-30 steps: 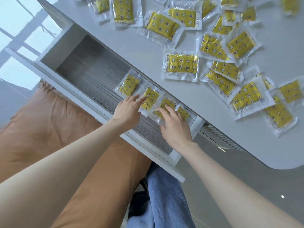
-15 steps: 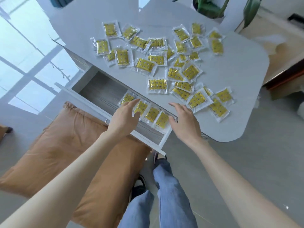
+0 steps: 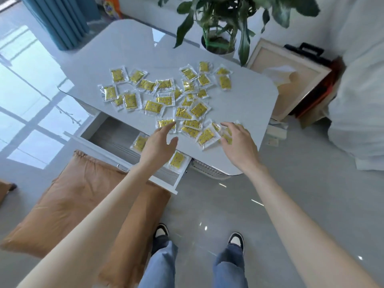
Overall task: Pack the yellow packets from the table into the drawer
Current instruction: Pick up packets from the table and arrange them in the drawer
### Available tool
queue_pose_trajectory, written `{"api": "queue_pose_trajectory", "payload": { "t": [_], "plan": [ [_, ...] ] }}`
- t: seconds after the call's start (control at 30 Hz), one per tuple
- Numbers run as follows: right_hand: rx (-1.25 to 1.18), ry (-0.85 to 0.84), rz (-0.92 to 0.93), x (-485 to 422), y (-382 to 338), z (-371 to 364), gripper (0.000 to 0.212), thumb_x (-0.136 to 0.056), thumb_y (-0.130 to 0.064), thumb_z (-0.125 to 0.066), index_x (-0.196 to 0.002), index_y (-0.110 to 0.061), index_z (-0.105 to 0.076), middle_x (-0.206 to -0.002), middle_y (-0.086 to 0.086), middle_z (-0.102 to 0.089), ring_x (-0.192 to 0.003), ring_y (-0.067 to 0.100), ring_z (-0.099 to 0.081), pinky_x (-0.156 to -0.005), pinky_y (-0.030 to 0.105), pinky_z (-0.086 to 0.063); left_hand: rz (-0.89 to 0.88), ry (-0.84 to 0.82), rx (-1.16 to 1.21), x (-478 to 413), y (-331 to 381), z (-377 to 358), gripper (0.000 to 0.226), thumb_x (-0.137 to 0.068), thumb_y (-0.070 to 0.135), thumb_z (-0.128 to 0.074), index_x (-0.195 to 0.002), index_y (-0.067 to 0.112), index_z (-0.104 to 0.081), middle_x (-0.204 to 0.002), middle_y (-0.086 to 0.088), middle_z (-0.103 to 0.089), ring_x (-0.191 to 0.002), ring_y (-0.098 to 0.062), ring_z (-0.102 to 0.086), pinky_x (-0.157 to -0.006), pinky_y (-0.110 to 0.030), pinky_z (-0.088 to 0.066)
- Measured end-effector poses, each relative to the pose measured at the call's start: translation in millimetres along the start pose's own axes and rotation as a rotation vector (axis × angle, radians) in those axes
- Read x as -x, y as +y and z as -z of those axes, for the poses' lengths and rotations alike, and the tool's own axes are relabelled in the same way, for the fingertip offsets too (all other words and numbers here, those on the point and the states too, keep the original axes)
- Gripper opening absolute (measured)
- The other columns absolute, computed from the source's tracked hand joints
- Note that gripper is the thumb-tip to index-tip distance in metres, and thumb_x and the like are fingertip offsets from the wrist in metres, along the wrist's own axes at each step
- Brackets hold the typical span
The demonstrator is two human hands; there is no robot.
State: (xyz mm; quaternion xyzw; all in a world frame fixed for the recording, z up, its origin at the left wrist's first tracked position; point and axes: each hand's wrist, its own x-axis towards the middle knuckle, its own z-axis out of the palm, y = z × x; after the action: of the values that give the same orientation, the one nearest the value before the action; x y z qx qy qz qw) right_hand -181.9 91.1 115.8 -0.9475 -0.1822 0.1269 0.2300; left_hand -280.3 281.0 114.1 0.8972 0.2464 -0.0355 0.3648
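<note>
Since the earlier frames both hands had been lifted out of the drawer (image 3: 118, 136) and carried up over the near edge of the table (image 3: 239, 100); the packets (image 3: 140, 143) set in a row there had been left behind, so one batch was judged stowed and a fresh pick-up begun. Nearest, a cushion (image 3: 68, 196) was seen on the floor; beyond it the drawer was held open, with two packets showing in it, one on either side of the left forearm, and any others hidden under the arm. The left hand (image 3: 160, 142) was held with fingers straight and apart, nothing in it; its tips were at an edge packet (image 3: 166, 124), though contact could not be told. The right hand (image 3: 239, 142) was spread, fingers loosely bent, over a cluster (image 3: 226, 137) by the near right corner; nothing was seen pinched. Farther on, the loose packets (image 3: 153, 106) were scattered across the table, several overlapping; most of the task was therefore judged undone. A plant (image 3: 220, 38) was seen beyond the far edge.
</note>
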Motion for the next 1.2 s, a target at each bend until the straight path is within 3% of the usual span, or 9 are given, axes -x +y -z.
{"api": "queue_pose_trajectory", "payload": {
  "t": [0.3,0.6,0.97,1.2],
  "plan": [
    [-0.028,-0.037,0.085,-9.5,95.6,103.6,0.044,-0.092,-0.017,-0.051,-0.136,-0.025,-0.048,-0.139,-0.002,-0.047,-0.128,0.021,-0.043,-0.103,0.036,-0.038,0.026,0.036,0.034,-5.7,127.2,-66.2,0.052,-0.097,0.024,-0.048,-0.146,0.024,-0.033,-0.142,-0.008,-0.047,-0.129,-0.027,-0.045,-0.101,-0.04,-0.039],
    [0.054,-0.1,0.2,-50.0,153.7,181.6,0.047,-0.093,-0.017,-0.047,-0.139,-0.025,-0.044,-0.143,-0.004,-0.044,-0.13,0.02,-0.042,-0.099,0.033,-0.039,0.099,0.108,0.027,-35.0,217.4,-102.1,0.055,-0.096,0.03,-0.047,-0.148,0.026,-0.029,-0.146,-0.005,-0.043,-0.132,-0.027,-0.042,-0.105,-0.041,-0.039],
    [0.027,-0.293,0.236,-167.9,169.7,160.9,0.05,-0.093,-0.015,-0.047,-0.142,-0.023,-0.04,-0.144,-0.001,-0.042,-0.131,0.02,-0.039,-0.102,0.036,-0.039,0.239,0.131,0.065,-136.2,212.7,-125.2,0.056,-0.096,0.027,-0.047,-0.149,0.023,-0.027,-0.146,-0.009,-0.042,-0.127,-0.03,-0.045,-0.1,-0.039,-0.038],
    [0.105,-0.419,0.278,-248.5,163.5,125.9,0.054,-0.095,-0.019,-0.045,-0.147,-0.025,-0.031,-0.15,-0.005,-0.032,-0.135,0.017,-0.032,-0.101,0.035,-0.038,0.337,0.117,0.081,-206.3,186.2,-139.3,0.058,-0.097,0.026,-0.047,-0.15,0.02,-0.025,-0.151,-0.009,-0.035,-0.136,-0.028,-0.037,-0.104,-0.04,-0.036]
  ]
}}
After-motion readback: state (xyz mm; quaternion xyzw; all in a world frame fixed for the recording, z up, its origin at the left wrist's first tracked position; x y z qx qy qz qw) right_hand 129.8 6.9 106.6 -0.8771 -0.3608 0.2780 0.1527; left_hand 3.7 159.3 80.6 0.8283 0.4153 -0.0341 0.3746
